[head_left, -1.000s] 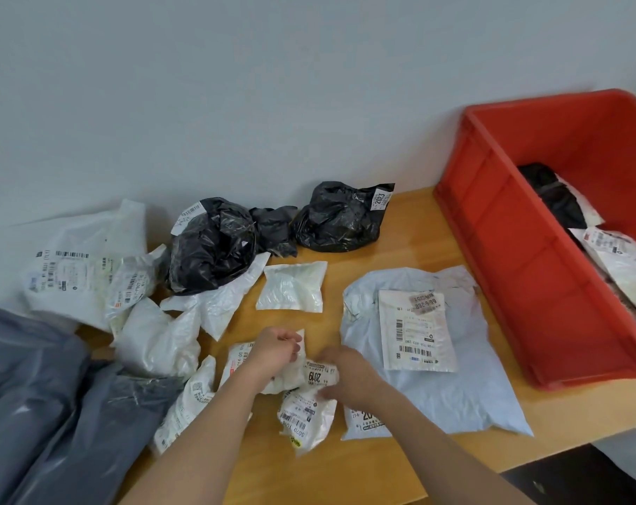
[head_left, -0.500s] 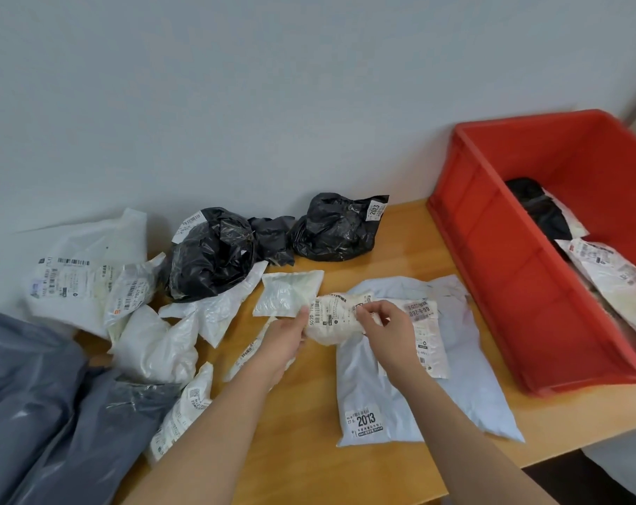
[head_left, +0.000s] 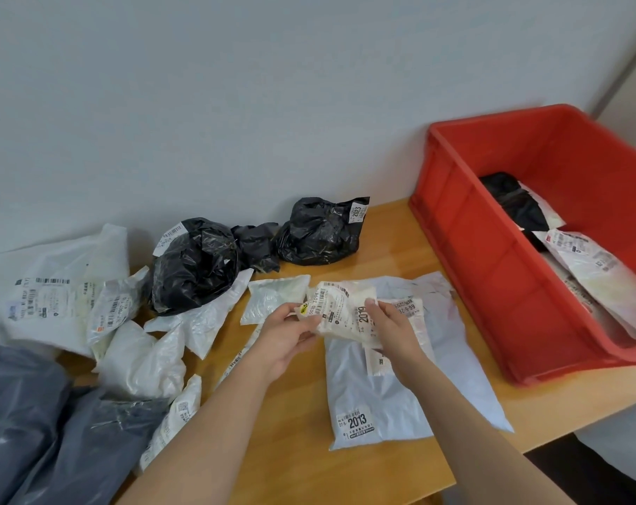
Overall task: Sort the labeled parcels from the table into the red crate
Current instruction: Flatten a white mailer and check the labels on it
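I hold a small white parcel (head_left: 340, 313) between both hands, lifted above the table (head_left: 302, 461) in front of me, its label facing up with "2019" readable near my right fingers. My left hand (head_left: 285, 335) grips its 9 o'clock end, thumb on top and fingers curled under; my right hand (head_left: 391, 328) pinches its 3 o'clock end, fingertips pressed on the label edge. The parcel's long axis runs roughly 9 to 3 o'clock, straight across between my hands. The red crate (head_left: 466, 271) sits at about 2 o'clock from the parcel, well apart from it, at the table's right end, its near wall running from 11 to 5 o'clock. It already holds a black bag (head_left: 513, 204) and some white labeled parcels (head_left: 593, 271). My right hand is the nearer one to the crate, so I judge the carry belongs to that hand, swinging out toward 2 o'clock and over the rim, with the left letting go first. Directly beneath my hands lies a large pale-blue mailer (head_left: 400, 388) marked "2013", flat on the table, long axis 12 to 6 o'clock. Compared with half a second ago, the parcel has turned in my grip: then its barcode strip faced me near my left thumb, now the "2019" number shows at the right end. A second ago my hands were lower, at 6 o'clock from here, down on the table among the small white parcels.
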A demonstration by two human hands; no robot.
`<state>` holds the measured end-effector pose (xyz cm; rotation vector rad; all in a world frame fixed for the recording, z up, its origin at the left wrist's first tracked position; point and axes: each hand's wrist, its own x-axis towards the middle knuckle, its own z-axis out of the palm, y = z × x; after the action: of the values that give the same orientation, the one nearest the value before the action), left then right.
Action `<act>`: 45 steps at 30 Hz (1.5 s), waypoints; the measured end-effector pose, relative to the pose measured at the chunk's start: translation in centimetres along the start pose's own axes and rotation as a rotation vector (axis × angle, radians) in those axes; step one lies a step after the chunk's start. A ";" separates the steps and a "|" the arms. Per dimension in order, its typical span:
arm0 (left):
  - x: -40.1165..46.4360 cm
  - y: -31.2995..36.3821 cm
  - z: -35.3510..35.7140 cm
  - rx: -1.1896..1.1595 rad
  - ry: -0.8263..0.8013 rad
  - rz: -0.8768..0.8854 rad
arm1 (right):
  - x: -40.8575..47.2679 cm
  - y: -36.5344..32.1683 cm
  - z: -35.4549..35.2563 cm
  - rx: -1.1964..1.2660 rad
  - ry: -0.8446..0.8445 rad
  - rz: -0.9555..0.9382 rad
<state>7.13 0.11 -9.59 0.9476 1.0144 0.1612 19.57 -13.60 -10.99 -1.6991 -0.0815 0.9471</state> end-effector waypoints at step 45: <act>0.3 0.6 2.0 0.337 0.027 0.080 | 1.2 -0.8 -1.5 -0.035 -0.001 -0.223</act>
<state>9.04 -0.57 -8.98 1.2965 1.0482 0.0699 21.64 -13.87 -10.86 -1.6823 -0.2840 0.7831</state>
